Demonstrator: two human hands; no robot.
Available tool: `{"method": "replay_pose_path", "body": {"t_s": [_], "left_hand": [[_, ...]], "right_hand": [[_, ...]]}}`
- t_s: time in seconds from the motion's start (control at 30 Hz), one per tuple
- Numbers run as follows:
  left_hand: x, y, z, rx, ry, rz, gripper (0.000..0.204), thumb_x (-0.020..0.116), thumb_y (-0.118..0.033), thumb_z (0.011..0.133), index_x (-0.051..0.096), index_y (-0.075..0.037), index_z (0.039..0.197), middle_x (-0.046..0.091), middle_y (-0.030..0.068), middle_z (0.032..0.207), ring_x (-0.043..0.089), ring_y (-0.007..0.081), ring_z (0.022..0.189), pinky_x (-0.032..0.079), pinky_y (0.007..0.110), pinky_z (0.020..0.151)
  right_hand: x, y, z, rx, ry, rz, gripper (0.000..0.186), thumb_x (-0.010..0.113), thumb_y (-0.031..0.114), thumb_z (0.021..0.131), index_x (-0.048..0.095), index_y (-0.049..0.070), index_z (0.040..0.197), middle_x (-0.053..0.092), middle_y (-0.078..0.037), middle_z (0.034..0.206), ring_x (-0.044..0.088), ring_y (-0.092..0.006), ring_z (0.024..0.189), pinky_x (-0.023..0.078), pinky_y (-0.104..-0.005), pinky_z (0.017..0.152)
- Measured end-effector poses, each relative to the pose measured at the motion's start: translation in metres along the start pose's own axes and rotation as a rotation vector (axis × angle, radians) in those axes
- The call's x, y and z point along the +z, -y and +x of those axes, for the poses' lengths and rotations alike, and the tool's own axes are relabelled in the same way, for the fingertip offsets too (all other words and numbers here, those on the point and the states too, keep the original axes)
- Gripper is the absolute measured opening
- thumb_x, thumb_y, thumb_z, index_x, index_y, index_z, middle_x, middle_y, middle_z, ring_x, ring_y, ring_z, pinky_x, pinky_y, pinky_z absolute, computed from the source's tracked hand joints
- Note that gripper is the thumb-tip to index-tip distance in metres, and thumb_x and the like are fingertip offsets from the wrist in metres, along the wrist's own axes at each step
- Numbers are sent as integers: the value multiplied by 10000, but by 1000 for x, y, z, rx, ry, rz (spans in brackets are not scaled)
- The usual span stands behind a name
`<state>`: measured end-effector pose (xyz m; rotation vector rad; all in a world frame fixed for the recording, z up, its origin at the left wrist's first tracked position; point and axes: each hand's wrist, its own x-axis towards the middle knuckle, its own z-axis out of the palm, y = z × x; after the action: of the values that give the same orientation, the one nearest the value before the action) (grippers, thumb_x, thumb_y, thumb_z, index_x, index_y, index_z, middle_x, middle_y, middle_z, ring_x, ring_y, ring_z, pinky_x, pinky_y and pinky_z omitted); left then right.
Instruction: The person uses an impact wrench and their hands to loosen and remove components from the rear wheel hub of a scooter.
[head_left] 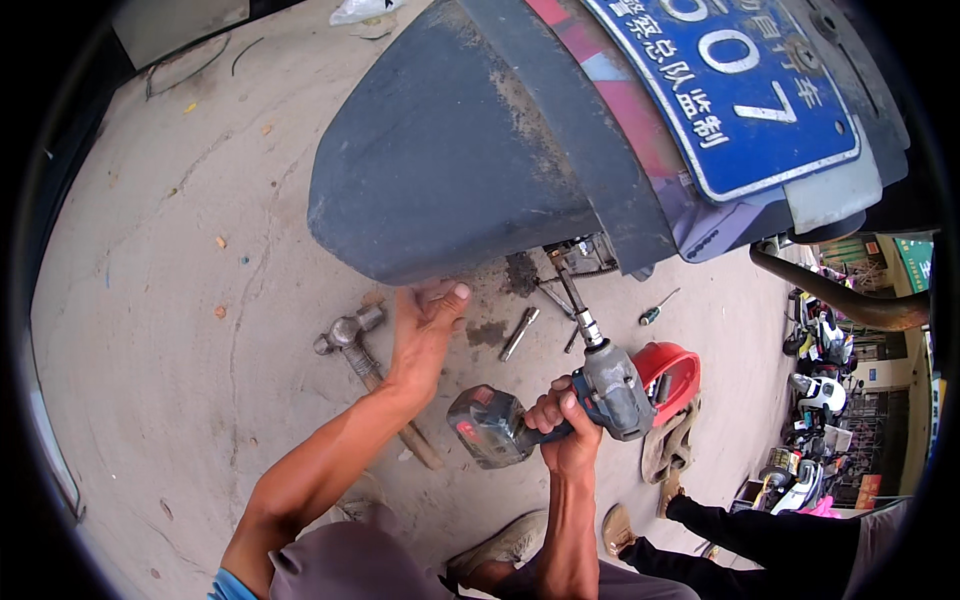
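In my right hand (568, 425) is a cordless impact wrench (615, 390) with a dark battery pack, my fingers wrapped round its grip. Its long socket extension (572, 290) points up to a metal part under the vehicle's rear, where the tip is hard to make out. My left hand (428, 315) is raised at the lower edge of the grey plastic mudguard (430, 160), thumb stretched out and apart from the fingers. The mudguard partly hides those fingers. Below that hand lies a ball-peen hammer (365, 360) with a wooden handle.
On the concrete lie a socket bar (519, 334), a screwdriver (655, 308), a red bowl (685, 380) with parts inside and a cloth (665, 450). A blue plate (745, 100) hangs above. A person's dark-trousered legs (740, 535) are at lower right, parked scooters (825, 390) beyond.
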<state>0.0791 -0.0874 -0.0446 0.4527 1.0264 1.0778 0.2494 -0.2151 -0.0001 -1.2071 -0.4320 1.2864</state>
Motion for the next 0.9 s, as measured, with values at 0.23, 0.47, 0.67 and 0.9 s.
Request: {"method": "replay_pose_path", "body": {"t_s": [0.23, 0.47, 0.67, 0.9], "left_hand": [[-22, -13, 22, 391, -99, 476, 847, 765, -374, 859, 277, 17, 1431, 414, 209, 1379, 485, 300, 1241, 460, 405, 981], [-17, -76, 24, 608, -76, 728, 665, 842, -247, 788, 528, 60, 1287, 570, 167, 1290, 530, 248, 1151, 408, 365, 1017], [-34, -60, 36, 1002, -114, 681, 689, 808, -191, 821, 447, 83, 1340, 509, 180, 1344, 496, 272, 1200, 365, 371, 1070], [-39, -54, 31, 1099, -87, 660, 969, 767, -435, 824, 265, 100, 1457, 383, 243, 1465, 369, 326, 1360, 245, 393, 1150]], "right_hand": [[-10, -27, 6, 39, -10, 183, 314, 740, 266, 837, 574, 61, 1008, 436, -3, 640, 449, -156, 569, 405, -353, 600], [-21, -32, -1, -16, -54, 326, 305, 727, 263, 853, 579, 51, 1016, 442, -8, 656, 443, -153, 572, 415, -356, 604], [-9, -4, 11, -120, 10, 293, 313, 708, 236, 879, 579, 11, 1053, 447, -15, 668, 455, -152, 583, 430, -341, 602], [-11, -1, 21, -180, 104, 319, 311, 734, 218, 864, 584, 5, 1034, 455, -16, 669, 464, -150, 579, 428, -326, 578]]}}
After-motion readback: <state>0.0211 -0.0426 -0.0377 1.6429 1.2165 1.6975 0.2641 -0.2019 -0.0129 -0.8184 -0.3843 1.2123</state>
